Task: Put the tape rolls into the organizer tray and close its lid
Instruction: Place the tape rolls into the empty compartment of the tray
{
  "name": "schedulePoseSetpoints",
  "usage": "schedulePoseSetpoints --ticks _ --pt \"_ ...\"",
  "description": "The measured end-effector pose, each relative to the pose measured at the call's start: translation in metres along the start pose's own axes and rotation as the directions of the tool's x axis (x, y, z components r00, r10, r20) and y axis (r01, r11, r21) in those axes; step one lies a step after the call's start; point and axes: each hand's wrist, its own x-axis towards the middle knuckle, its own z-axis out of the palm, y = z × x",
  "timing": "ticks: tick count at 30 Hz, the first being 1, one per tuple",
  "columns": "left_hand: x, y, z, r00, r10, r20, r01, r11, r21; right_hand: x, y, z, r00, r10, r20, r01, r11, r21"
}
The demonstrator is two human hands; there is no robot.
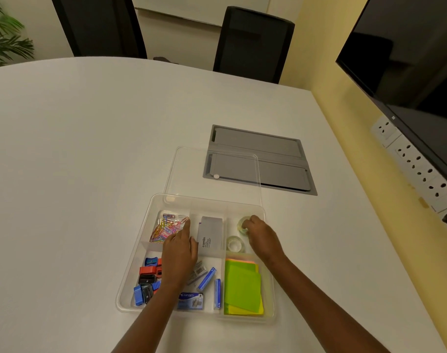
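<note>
A clear organizer tray [130, 276] sits on the white table in front of me. Its clear lid [191, 171] lies flat just beyond it, off the tray. In the far right compartment a clear tape roll [234, 243] lies flat. A second clear tape roll [242, 224] stands on edge behind it, with the fingers of my right hand [261, 236] closed around it inside that compartment. My left hand [179, 253] hovers over the tray's middle, fingers stretched out and holding nothing, its fingertips near the paper clips.
The tray also holds coloured paper clips [166, 229], a grey box [210, 235], sharpeners [147, 278], staple boxes [207, 277] and green sticky notes [242, 286]. A grey cable hatch [263, 159] is set in the table behind the lid. Two black chairs stand at the far edge.
</note>
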Motion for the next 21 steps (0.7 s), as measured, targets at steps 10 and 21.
schedulePoseSetpoints --ticks 10,21 --pt "-0.001 0.003 -0.001 1.000 0.007 -0.026 -0.007 1.000 0.000 0.017 -0.007 0.012 0.997 0.071 0.014 -0.071 0.997 -0.019" --pt "0.000 0.001 -0.001 0.999 0.025 -0.023 -0.025 1.000 0.017 0.014 -0.007 0.004 0.995 0.075 0.065 -0.066 0.989 -0.136"
